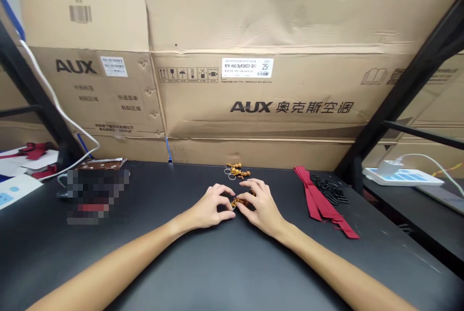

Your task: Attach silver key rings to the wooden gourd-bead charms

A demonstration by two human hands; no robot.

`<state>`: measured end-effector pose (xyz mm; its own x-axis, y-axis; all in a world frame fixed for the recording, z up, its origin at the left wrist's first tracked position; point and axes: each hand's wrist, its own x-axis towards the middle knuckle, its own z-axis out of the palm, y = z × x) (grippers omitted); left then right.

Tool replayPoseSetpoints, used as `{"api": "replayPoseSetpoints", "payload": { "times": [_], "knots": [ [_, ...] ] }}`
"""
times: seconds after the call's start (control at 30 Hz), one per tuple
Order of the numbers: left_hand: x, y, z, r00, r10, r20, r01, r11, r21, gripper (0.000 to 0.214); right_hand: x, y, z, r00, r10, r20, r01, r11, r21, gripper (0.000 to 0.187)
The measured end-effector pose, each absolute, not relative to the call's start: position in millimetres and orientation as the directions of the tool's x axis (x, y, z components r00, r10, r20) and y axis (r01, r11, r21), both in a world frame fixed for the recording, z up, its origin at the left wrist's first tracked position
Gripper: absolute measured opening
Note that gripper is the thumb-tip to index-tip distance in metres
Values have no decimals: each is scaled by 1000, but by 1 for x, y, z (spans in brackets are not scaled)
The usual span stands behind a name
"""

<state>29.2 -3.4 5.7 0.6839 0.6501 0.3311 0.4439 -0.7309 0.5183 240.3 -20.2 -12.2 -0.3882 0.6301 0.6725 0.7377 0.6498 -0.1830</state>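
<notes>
At the middle of the black tabletop, my right hand (263, 207) curls over a keychain (239, 202) of brown-yellow gourd-shaped beads, with thumb and forefinger on it. Part of that keychain is hidden behind the fingers. My left hand (212, 206) faces it from the other side, its fingers bent and spread, thumb apart from the forefinger. Its fingertips are close to the keychain's ring end; whether they touch it is hard to tell. Just beyond both hands lie more such keychains (237, 172), with metal split rings.
Dark red fabric strips (324, 200) lie to the right beside a pile of black clips or buckles (331, 189). A brown packet (101, 163) is at the left, by a blurred-out patch. Cardboard (253, 89) walls the back; black frame posts (398, 79) slope at both sides.
</notes>
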Motion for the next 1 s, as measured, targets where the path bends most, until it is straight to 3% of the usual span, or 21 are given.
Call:
{"api": "replayPoseSetpoints", "payload": {
  "times": [0.23,0.8,1.0],
  "knots": [
    [30,-6,6,683,632,367,452,-760,467,15,239,-23,-11,-433,591,681,694,701,-167,9],
    [30,-8,8,705,612,357,428,-770,474,12,249,-11,-15,-363,657,660,784,599,-165,9],
    [31,-4,4,591,683,430,477,-725,497,12,247,-12,-15,-372,652,661,778,607,-161,8]
  ]
}}
